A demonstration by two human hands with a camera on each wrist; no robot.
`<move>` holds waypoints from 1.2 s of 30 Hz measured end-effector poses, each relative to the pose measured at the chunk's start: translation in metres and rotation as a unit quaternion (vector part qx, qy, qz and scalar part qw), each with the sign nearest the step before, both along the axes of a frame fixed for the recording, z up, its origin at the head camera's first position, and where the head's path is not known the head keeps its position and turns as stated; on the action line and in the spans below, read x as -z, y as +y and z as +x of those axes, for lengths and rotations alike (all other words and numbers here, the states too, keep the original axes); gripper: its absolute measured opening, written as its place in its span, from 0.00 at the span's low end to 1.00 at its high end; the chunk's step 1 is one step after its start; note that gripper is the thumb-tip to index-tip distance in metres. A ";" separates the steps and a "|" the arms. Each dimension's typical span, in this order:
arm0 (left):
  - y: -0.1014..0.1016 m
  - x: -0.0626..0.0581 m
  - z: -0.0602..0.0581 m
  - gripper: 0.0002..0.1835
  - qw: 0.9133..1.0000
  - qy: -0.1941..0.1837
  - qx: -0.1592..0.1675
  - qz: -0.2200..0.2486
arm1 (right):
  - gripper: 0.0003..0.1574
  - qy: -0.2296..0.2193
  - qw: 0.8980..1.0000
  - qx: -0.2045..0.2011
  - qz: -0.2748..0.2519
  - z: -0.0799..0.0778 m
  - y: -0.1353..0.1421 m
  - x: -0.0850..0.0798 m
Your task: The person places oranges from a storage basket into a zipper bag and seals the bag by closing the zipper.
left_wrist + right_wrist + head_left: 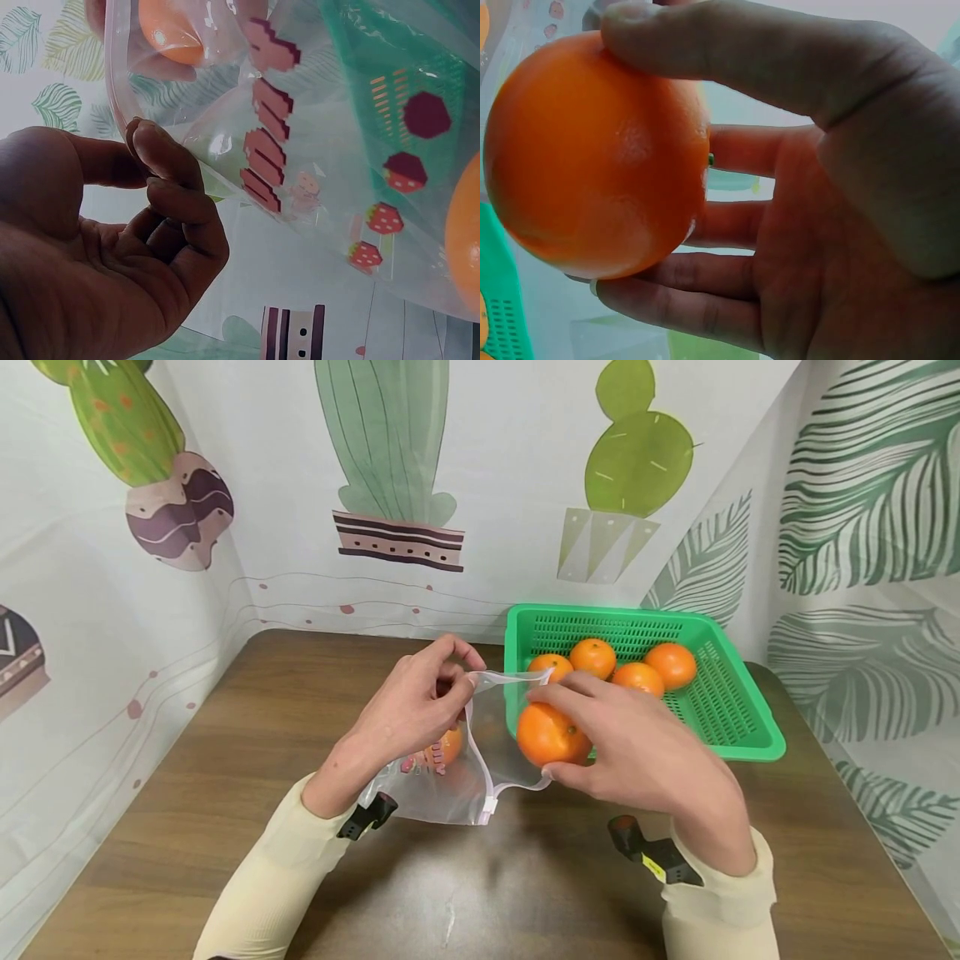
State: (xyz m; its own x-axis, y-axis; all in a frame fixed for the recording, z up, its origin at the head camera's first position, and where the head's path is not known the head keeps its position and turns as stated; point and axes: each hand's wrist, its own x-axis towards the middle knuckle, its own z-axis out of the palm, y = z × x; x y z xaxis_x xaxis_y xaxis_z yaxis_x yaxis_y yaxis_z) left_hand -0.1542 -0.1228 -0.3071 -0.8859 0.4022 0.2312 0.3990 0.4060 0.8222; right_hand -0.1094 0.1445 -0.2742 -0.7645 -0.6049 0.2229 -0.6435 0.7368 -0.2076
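Plastic bag, rim pinched in left grip; orange at open mouth, held between thumb and fingers of right grip. More oranges in basket on desk. Possible mishap: snagging on limp rim, tugging bag loose, if folded inward.

White printed cloth backdrop w/ creases, behind & both sides of dk brown wood-grain tabletop, rear corners rounded. Prints incl., L to R: green cactus in round purple-patt. pot, tall teal cactus in striped pot, lt green prickly pear in triangle-patt. pot, lg leaves far R. Thin pink wavy lines w/ dots low on L & ctr. Soft light glare nr tabletop's front.
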 end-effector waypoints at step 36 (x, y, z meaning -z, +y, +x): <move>0.001 0.001 -0.001 0.06 1.000 0.009 0.012 -0.004 | 0.40 0.030 0.998 -0.061 0.003 -0.002 -0.030 0.013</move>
State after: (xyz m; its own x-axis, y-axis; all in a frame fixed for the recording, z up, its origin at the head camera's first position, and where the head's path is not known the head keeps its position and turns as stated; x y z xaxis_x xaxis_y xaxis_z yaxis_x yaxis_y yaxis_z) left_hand -0.1552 -0.1216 -0.3081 -0.8715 0.4255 0.2440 0.4239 0.4031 0.8111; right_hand -0.1112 0.1149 -0.2869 -0.6707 -0.6937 0.2627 -0.7393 0.6538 -0.1613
